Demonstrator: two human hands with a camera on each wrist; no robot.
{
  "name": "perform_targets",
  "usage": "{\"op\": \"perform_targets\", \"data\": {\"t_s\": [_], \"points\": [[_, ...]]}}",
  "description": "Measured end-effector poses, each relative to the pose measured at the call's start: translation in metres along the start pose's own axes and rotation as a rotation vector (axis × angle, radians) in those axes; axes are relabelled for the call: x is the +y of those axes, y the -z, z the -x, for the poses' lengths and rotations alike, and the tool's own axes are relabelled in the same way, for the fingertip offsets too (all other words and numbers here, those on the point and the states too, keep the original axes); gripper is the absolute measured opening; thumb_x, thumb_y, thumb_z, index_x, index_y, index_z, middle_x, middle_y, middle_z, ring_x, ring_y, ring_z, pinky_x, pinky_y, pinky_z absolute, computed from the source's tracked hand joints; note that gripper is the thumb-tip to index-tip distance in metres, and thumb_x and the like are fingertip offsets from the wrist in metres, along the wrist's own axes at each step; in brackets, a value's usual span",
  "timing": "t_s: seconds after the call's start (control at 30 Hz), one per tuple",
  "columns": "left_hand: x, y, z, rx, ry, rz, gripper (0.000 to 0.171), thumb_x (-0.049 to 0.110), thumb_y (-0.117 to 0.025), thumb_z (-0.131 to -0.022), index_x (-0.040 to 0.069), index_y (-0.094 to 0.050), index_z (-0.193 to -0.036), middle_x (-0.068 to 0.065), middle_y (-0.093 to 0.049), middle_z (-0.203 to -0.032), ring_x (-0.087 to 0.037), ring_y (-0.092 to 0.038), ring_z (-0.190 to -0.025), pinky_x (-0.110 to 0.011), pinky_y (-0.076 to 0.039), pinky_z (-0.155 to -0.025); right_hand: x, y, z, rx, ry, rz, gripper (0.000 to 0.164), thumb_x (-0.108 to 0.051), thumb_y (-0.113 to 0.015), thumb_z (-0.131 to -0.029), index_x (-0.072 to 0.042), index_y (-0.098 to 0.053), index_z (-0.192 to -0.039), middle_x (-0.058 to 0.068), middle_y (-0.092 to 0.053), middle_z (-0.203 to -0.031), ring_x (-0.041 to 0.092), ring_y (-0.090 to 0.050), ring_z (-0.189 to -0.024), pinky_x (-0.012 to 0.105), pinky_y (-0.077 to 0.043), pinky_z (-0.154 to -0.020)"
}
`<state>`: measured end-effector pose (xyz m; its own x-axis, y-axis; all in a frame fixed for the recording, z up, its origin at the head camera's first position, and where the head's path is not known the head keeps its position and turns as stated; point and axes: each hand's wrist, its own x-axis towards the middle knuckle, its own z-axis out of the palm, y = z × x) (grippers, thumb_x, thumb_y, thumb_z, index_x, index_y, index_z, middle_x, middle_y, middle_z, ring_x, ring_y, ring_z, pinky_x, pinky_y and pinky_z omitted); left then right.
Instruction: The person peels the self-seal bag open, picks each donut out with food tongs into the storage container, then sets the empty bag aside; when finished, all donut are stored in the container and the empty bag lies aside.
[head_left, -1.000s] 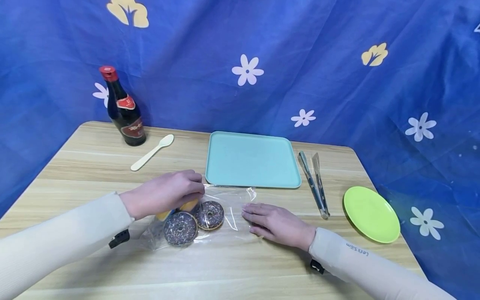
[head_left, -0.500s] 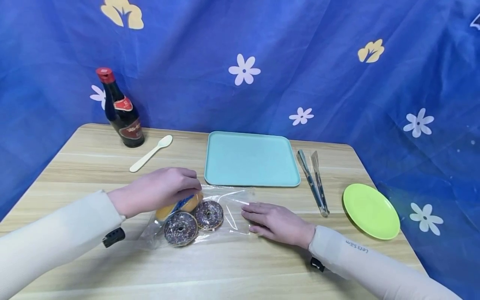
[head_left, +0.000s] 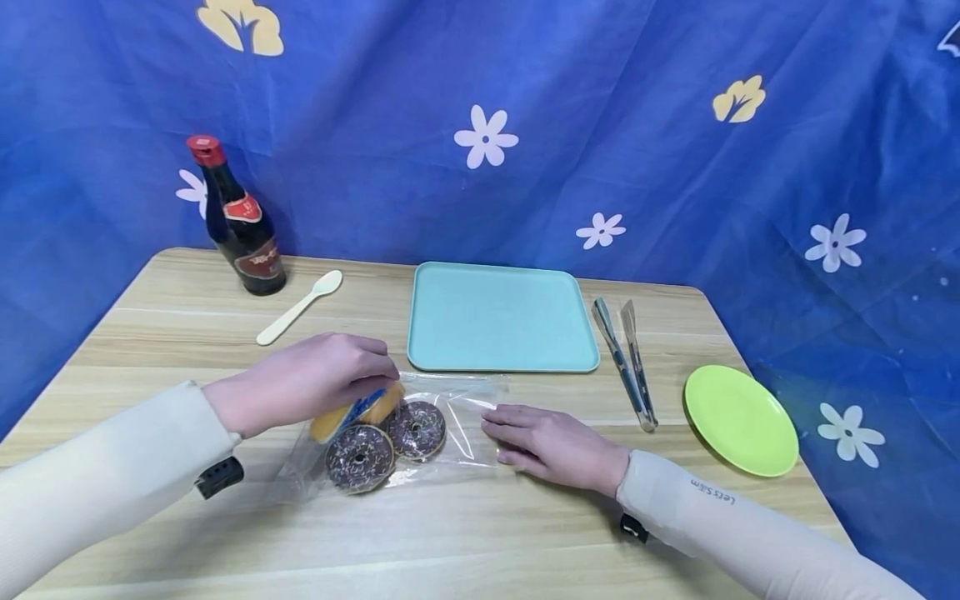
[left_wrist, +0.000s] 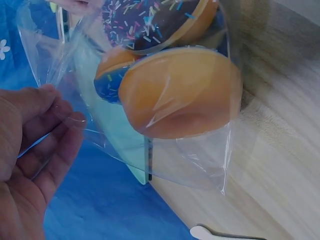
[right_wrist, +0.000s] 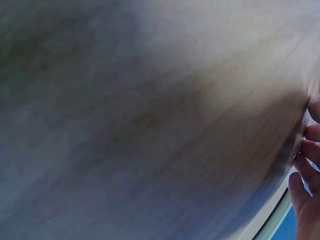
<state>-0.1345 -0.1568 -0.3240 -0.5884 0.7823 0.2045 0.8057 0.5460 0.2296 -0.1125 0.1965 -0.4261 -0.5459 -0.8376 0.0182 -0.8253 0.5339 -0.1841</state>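
A clear plastic bag lies on the table with several donuts inside. Two have dark chocolate icing and sprinkles: one donut nearer, another donut just right of it. Behind them are orange-brown dough and a blue-iced donut, partly hidden by my left hand. In the left wrist view, that hand pinches the film at the bag's edge between thumb and fingers. My right hand lies palm down at the bag's right end, its fingers extended over the film; the right wrist view catches only its fingers.
Behind the bag lies a light blue tray. Metal tongs and a green plate are to the right. A cream spoon and a dark red-capped bottle stand at the back left. A blue curtain hangs behind the table.
My left hand has drifted slightly left, uncovering more of the blue-iced donut and the dough. The right hand stays where it was. The head view has shifted a little.
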Motion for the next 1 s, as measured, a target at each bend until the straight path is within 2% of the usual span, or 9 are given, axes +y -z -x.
{"op": "perform_targets", "data": {"t_s": [0.2, 0.87, 1.0], "points": [[0.0006, 0.0064, -0.0006, -0.001, -0.008, 0.009, 0.014, 0.008, -0.079, -0.092, 0.021, -0.076, -0.093, 0.015, -0.062, -0.081, 0.003, -0.062, -0.078, -0.022, -0.058, -0.069, -0.0009, 0.0008, 0.0001, 0.004, 0.000, 0.002, 0.050, -0.036, -0.055, -0.109, -0.012, -0.054, -0.152, 0.006, -0.050, -0.161, 0.022, -0.048, -0.151, 0.038, -0.042, -0.122], [0.0007, 0.0057, -0.0011, -0.019, -0.018, 0.018, 0.015, 0.007, -0.077, -0.092, 0.021, -0.075, -0.092, 0.014, -0.063, -0.083, 0.002, -0.064, -0.079, -0.022, -0.059, -0.070, -0.0027, 0.0026, -0.0013, 0.005, -0.008, 0.005, 0.049, -0.037, -0.055, -0.109, -0.011, -0.055, -0.151, 0.006, -0.051, -0.161, 0.022, -0.049, -0.150, 0.038, -0.042, -0.122], [0.0001, 0.0042, -0.0012, -0.023, -0.016, 0.013, 0.014, 0.006, -0.078, -0.092, 0.020, -0.075, -0.093, 0.013, -0.063, -0.082, 0.002, -0.064, -0.079, -0.021, -0.059, -0.070, -0.0027, 0.0050, -0.0011, 0.027, -0.013, 0.000, 0.048, -0.036, -0.056, -0.108, -0.011, -0.056, -0.150, 0.006, -0.053, -0.160, 0.022, -0.050, -0.149, 0.039, -0.043, -0.122]]}}
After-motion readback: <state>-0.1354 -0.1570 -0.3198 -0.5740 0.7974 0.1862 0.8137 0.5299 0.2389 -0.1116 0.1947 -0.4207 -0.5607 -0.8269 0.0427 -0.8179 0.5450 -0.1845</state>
